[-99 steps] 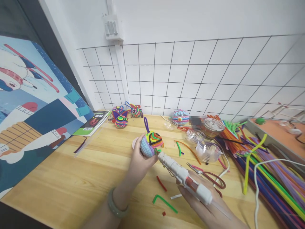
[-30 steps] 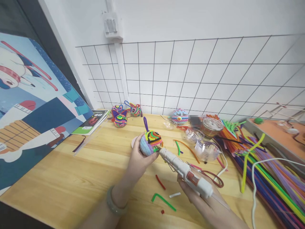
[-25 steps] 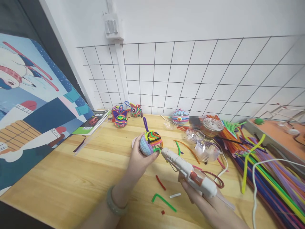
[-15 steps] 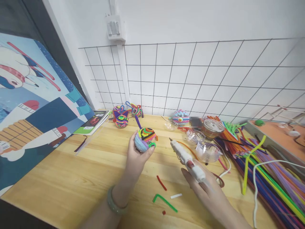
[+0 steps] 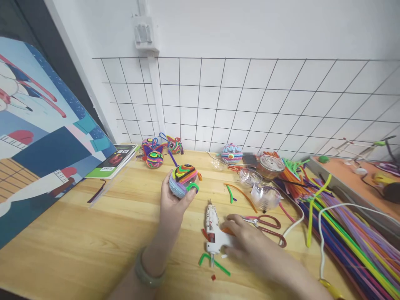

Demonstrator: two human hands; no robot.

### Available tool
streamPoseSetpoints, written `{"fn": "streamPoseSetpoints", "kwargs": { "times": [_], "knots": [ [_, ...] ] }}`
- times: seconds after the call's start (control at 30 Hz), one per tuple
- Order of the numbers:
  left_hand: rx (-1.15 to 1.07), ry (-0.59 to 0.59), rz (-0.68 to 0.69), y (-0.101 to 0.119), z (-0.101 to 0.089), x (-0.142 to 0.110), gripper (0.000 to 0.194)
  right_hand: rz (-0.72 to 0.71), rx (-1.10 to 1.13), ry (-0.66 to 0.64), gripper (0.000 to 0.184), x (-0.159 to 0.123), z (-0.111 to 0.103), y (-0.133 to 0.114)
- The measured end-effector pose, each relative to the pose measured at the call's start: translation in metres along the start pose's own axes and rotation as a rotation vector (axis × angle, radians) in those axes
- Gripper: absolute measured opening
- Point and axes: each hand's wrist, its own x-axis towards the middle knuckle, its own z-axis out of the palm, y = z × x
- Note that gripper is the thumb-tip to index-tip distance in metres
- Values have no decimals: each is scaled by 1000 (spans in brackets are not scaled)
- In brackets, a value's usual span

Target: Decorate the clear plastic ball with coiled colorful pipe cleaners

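Observation:
My left hand (image 5: pixel 173 208) is closed around a ball covered in coloured pipe cleaners (image 5: pixel 184 179), part of it bare and see-through, with a green loop near my thumb. A purple stem sticks up behind the ball. My right hand (image 5: pixel 246 239) has its fingers about the handle of a white hot glue gun (image 5: pixel 213 225), which lies on its side at the table with its nozzle pointing away from me. Red-handled scissors (image 5: pixel 268 225) lie just beyond that hand. Beside the gun are a bent green pipe cleaner piece (image 5: pixel 218 265) and a small red scrap (image 5: pixel 213 277).
Finished pipe-cleaner balls (image 5: pixel 154 159) stand at the back left, and a striped ball (image 5: pixel 231 154) at the back middle. Clear plastic half-shells (image 5: pixel 265 196) sit right of centre. Bundles of pipe cleaners (image 5: pixel 353 233) and a white cord (image 5: pixel 321 246) fill the right side. A picture board (image 5: pixel 62 154) leans left.
My right hand has brought the glue gun left and down onto the table, turning it on its side. The scissors and a short green piece have come into sight. My left hand still holds the ball.

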Motion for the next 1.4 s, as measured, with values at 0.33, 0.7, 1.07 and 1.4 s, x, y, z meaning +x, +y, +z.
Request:
{"fn": "streamPoseSetpoints", "kwargs": {
  "times": [0.33, 0.7, 1.07, 1.4],
  "knots": [
    [-25, -151, -29, -2, 0, -7, 74, 333, -285, 69, 30, 96, -13, 57],
    [-26, -176, -32, -6, 0, -6, 79, 191, -131, 319, 19, 81, -28, 62],
    [19, -354, -140, -13, 5, -17, 73, -402, 242, 555, 15, 28, -70, -18],
    [-25, -432, -176, -12, 4, -19, 70, -354, 404, 504, 12, 36, -60, -19]
  ]
}}
